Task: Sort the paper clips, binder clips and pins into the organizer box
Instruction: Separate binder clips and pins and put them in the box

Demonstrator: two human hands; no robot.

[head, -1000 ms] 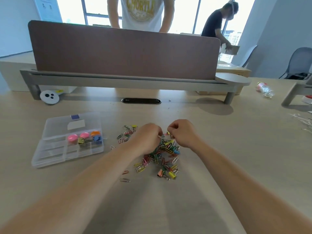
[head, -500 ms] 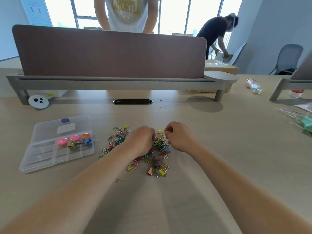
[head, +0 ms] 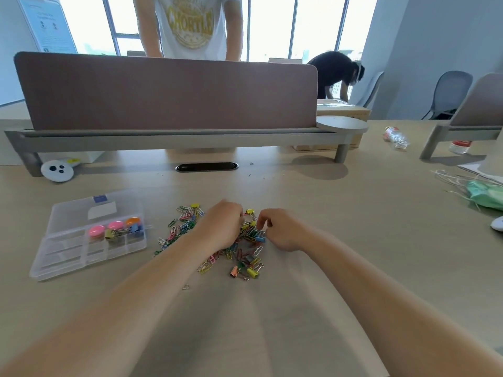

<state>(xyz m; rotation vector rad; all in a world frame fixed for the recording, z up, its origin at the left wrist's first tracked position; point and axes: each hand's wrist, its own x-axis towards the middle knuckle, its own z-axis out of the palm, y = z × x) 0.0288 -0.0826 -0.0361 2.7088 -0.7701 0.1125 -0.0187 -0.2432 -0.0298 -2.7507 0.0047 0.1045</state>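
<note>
On the head camera, the organizer box (head: 68,263) lies open on the table (head: 340,227). Three round-headed pins (head: 115,225) and a few binder clips (head: 115,234) sit in the compartment row nearest its lid, and the other compartments look bare. Right of the box, near it, the heap of paper clips and binder clips (head: 242,258) lies unsorted. Our left hand (head: 221,227) curls down onto the heap. Our right hand (head: 283,231), farther from the box, curls its fingertips at a blue binder clip (head: 260,238). We cannot tell whether either hand grasps anything. We judge the sorting barely begun.
</note>
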